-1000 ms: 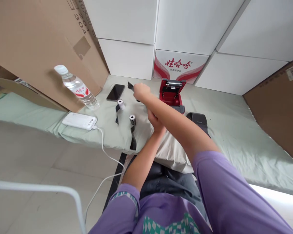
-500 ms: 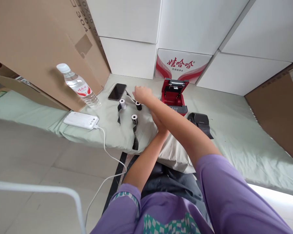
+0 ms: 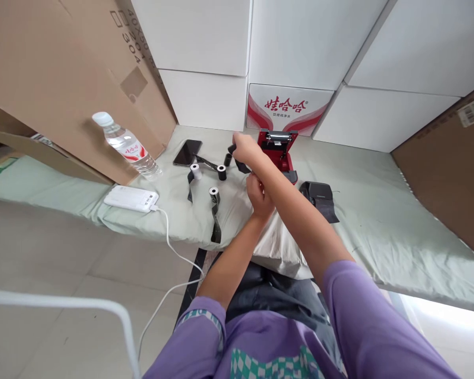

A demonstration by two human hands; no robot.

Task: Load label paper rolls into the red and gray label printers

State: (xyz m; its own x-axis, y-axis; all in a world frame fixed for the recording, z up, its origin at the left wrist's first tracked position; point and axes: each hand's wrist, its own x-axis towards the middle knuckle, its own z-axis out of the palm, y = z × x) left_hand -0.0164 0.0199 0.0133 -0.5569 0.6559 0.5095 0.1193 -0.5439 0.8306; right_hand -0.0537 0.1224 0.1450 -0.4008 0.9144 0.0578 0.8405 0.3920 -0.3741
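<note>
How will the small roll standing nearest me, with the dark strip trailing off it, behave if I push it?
The nearest roll stands on end on soft cloth, so it probably tips easily. Once on its side it would likely roll. Its dark strip lies limp, so it should flop and drag along.

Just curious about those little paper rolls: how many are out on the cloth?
3 stand free: one roll nearest the phone, one right of it, one nearer the person. The right hand grips something dark, perhaps a fourth.
</note>
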